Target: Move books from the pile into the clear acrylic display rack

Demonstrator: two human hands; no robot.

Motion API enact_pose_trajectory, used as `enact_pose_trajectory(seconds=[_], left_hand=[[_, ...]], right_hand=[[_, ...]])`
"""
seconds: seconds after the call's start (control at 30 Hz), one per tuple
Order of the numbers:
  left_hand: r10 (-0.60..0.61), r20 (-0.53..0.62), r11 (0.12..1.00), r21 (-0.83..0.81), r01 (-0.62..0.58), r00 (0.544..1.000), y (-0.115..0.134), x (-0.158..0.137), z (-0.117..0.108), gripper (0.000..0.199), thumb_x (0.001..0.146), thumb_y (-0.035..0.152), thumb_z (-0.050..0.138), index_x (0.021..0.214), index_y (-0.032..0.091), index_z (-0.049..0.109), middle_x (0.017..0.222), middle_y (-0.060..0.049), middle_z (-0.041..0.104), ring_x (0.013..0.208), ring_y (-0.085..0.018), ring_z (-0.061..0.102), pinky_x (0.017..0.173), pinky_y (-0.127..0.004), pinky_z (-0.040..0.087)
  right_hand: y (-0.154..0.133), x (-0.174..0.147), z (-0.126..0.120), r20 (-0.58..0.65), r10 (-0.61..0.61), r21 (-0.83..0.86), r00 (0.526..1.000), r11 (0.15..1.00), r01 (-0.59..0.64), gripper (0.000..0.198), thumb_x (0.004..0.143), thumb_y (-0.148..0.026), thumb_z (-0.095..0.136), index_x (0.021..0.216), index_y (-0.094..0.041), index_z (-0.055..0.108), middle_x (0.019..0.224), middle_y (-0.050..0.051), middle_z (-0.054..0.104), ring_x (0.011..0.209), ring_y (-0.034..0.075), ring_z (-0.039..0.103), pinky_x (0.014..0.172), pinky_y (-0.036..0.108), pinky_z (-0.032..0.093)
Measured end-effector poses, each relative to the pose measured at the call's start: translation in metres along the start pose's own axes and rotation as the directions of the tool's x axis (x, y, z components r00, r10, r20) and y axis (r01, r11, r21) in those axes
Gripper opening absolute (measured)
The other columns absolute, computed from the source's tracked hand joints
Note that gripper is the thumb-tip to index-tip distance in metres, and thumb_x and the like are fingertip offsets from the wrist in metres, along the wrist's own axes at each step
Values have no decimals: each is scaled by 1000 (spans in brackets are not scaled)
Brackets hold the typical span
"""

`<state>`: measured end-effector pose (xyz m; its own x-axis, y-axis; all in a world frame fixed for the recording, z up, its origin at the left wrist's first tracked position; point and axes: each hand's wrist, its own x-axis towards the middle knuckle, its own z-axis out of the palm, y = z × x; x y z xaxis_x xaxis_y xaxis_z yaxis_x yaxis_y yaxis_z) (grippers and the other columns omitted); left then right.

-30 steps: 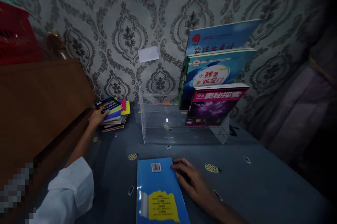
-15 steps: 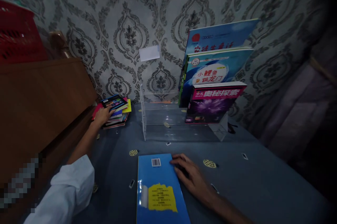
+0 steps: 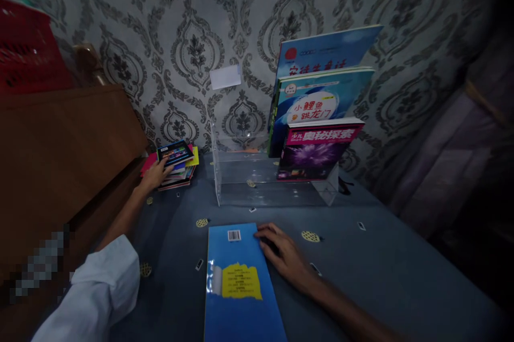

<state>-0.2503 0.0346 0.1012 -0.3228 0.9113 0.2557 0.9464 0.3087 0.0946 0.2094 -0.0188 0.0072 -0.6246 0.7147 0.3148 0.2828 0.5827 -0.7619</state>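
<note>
My left hand (image 3: 156, 174) reaches to a stack of books at the back left. Its fingers are spread, with the tips at the near edge of the black book (image 3: 176, 153) on top; no grip on it can be made out. A blue book (image 3: 236, 315) lies flat in front of me, back cover up, with a barcode and a yellow patch. At its upper right edge rests my right hand (image 3: 283, 253), fingers loosely bent and apart, fingertips touching the cover's edge.
Behind the blue book stands a clear acrylic rack (image 3: 217, 181). On its right side a purple-black book (image 3: 317, 154), a blue-green book (image 3: 285, 101) and a taller blue book (image 3: 329, 45) lean in tiers. A brown cabinet (image 3: 68, 154) with a red basket (image 3: 30, 53) borders the left.
The black book on the stack has turned slightly, and my left fingers now sit at its near left edge. My right hand stays by the blue book. The whole view has shifted a little.
</note>
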Motion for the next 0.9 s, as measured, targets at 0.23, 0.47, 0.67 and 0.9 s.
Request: enact_pose_trajectory(seconds=[0.23, 0.47, 0.67, 0.9], left_hand=[[276, -213, 940, -141, -309, 937, 54, -114, 31, 40, 100, 38, 41, 134, 19, 53, 139, -14, 55, 134, -28, 48, 112, -47, 40], [414, -2, 847, -365, -386, 910, 119, -264, 50, 45, 99, 42, 48, 142, 28, 50, 149, -9, 50, 133, -28, 53, 109, -46, 48], [362, 2, 857, -395, -332, 932, 132, -282, 55, 49, 102, 39, 42, 149, 27, 42, 158, -9, 41, 142, -27, 45, 110, -45, 48], [373, 0, 858, -381, -345, 928, 147, -240, 68, 51, 102, 43, 44, 145, 17, 49, 157, -15, 42, 143, -28, 44, 112, -44, 46]], right_hand=[[1, -1, 3, -7, -74, -21, 997, 997, 74, 25, 97, -24, 48, 112, -22, 67, 112, 11, 64, 101, 23, 65, 89, 40, 56], [-8, -12, 5, -4, -142, -129, 990, 982, 140, 26, 97, -21, 47, 117, -23, 65, 113, 10, 61, 101, 22, 64, 90, 39, 56], [-8, -19, 9, -4, -105, -165, 994, 981, 103, 24, 97, -23, 49, 112, -21, 68, 120, 12, 62, 105, 23, 66, 92, 39, 56], [14, -2, 8, -52, 9, -109, 999, 994, -15, 31, 93, -27, 54, 118, -19, 70, 136, 16, 59, 122, 28, 61, 102, 47, 50]])
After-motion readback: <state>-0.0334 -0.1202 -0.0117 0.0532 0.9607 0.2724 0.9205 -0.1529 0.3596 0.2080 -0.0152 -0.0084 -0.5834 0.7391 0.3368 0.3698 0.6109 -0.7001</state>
